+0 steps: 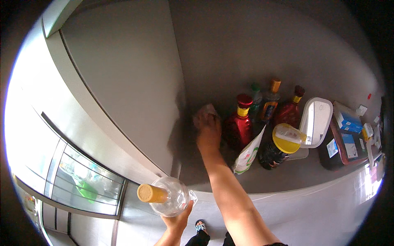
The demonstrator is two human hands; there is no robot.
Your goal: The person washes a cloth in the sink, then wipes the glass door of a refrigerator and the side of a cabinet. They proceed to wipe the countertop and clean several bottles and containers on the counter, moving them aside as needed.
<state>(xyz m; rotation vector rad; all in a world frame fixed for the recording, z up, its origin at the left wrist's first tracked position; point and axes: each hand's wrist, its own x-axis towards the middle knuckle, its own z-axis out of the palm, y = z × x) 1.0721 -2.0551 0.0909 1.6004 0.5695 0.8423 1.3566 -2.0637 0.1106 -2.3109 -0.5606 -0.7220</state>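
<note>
Several labels show along the grey shelf (pixel 191 170), though their print is too small for me to make out: a dark one on the orange-capped bottle (pixel 270 107), green marks on a white pouch (pixel 248 154), pale patterning on a black canister (pixel 271 153) with a yellow lid, and a white sticker on the dark case (pixel 325 160) beneath a blue box (pixel 349 123). A red bottle (pixel 240 129) wears a yellow neck band, as does a second red bottle (pixel 288 113) farther right.

The person's left hand (pixel 178 221) grasps a clear bottle (pixel 175 201) with a tan cap, out in front of the shelf's edge. The right hand (pixel 209 137) lies over a pinkish cloth (pixel 203 114) near the left side panel (pixel 131 74); I cannot tell whether its fingers are clenched on it.

Below is a pale floor (pixel 308 209) with a sandalled foot (pixel 200 226); bright light fills the barred window (pixel 88 178) at left.
</note>
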